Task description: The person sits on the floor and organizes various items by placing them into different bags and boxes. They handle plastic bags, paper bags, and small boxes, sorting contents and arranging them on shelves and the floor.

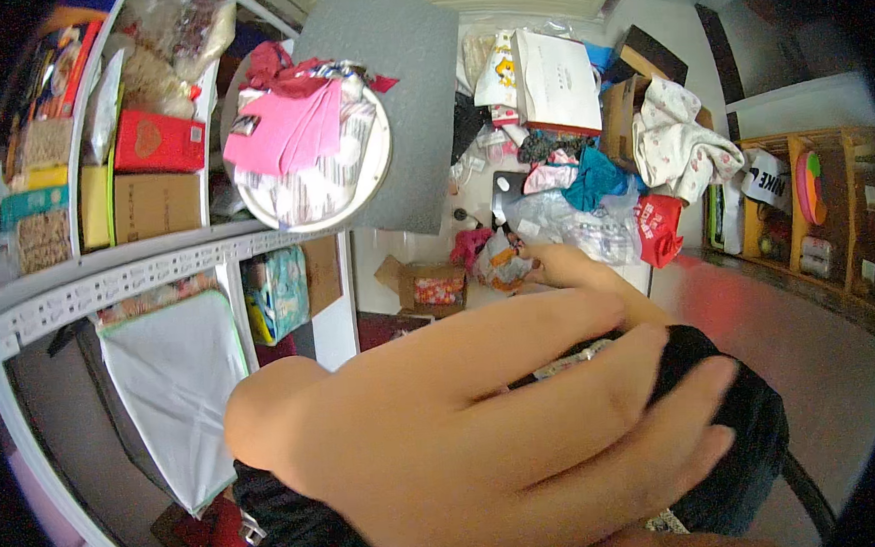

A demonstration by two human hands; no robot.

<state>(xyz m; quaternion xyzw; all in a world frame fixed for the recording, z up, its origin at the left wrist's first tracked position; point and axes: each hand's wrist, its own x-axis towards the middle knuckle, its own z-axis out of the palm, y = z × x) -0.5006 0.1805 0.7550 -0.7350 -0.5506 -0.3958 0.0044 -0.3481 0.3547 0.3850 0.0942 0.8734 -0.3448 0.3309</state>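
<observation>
Close to the camera and filling the lower middle is my left hand (476, 414), its back towards me and its fingers spread slightly apart, with nothing seen in it. Beyond it, my right hand (546, 261) reaches down to a crumpled clear-and-orange plastic bag (501, 263), with the fingers on its right edge. Magenta cloth (472, 246) lies against that bag on the left. An open cardboard box (438, 287) with red-patterned contents stands nearby. Behind my right hand a clear plastic bag (565, 217) and teal cloth (593, 177) lie in a heap.
On the left, a white metal shelf frame (144, 261) holds boxes and packets. A round white stool (379, 183) bears pink cloth (293, 128), beside a grey board (416, 109). A white box (559, 78) and floral cloth (673, 131) top the pile. A wooden shelf (839, 211) stands right.
</observation>
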